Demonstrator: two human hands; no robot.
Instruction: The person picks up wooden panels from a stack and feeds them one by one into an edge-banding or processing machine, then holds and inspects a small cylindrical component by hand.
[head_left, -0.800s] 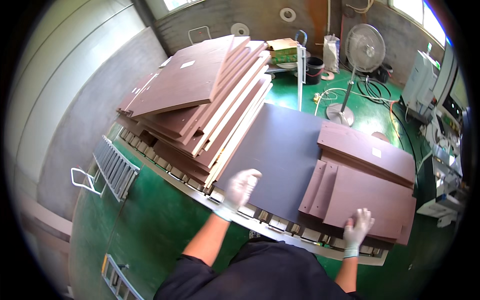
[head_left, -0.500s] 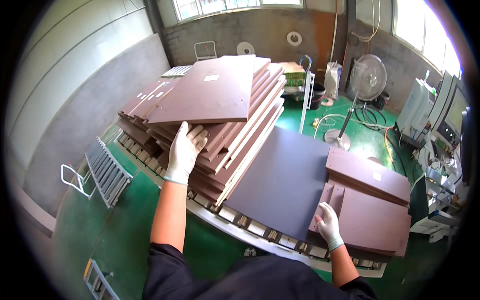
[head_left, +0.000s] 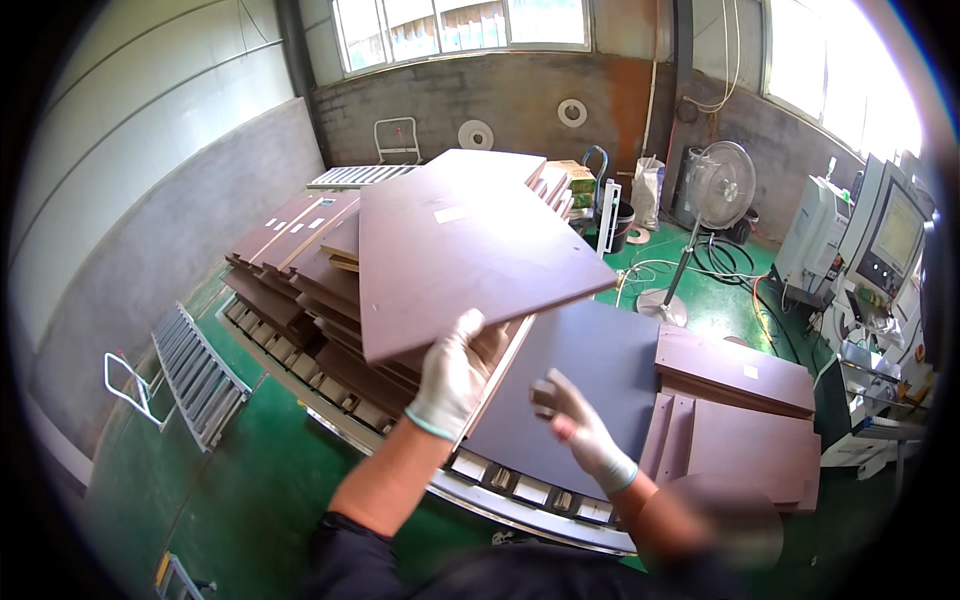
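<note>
My left hand (head_left: 455, 375), in a white glove, grips the near edge of a brown panel (head_left: 470, 245), thumb on top and fingers underneath. A small white label sits on the panel, which lies turned and partly over a tall stack of brown panels (head_left: 335, 290). My right hand (head_left: 583, 430), gloved too, is held above a dark grey panel (head_left: 570, 375) with its fingers apart and nothing in them. To its right, smaller brown panels (head_left: 750, 450) lie piled, with another labelled brown panel (head_left: 735, 370) behind them.
The panels rest on a roller conveyor (head_left: 520, 485). At left stands another roller section (head_left: 200, 375) with a white frame. A standing fan (head_left: 720, 185), hoses on the green floor, and a machine with a screen (head_left: 900, 235) are at the right.
My left hand has pulled the top brown panel toward me and to the right, turning it. My right hand has left the small brown panels and moved left over the dark grey one.
</note>
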